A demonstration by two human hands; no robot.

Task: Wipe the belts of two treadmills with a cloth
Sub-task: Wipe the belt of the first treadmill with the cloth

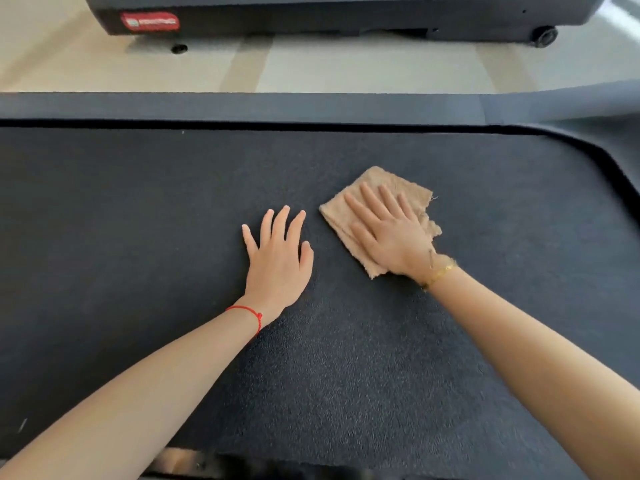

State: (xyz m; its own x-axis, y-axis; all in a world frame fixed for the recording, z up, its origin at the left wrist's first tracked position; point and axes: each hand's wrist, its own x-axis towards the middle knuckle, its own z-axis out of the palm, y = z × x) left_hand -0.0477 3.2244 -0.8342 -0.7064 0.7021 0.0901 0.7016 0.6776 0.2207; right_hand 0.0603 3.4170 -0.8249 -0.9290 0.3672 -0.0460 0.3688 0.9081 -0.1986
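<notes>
Left to right across the near treadmill's belt (138, 237). My left hand (277, 258) lies flat on the bare belt, fingers straight and slightly spread, holding nothing; a red string (247, 311) circles its wrist. Just beside it to the right, my right hand (388, 230) presses palm-down on the cloth (398, 185), fingers extended and not curled round it; a gold bracelet (440, 273) sits at that wrist. The cloth is a tan, folded rag with frayed edges at its right side, lying on the belt's middle-right area, well apart from the rounded corner at far right.

Handling, as I judge it: the cloth looks soft, light and limp, so it should follow the palm only under steady downward pressure; the belt's grainy texture may drag and bunch it. The flat-palm hold at its centre seems the best purchase.

Beyond the belt runs the grey side rail (242, 107), then pale floor (346, 67), then the second treadmill (311, 15) with a red label (149, 21). Nothing lies on the belt to obstruct a stroke.
</notes>
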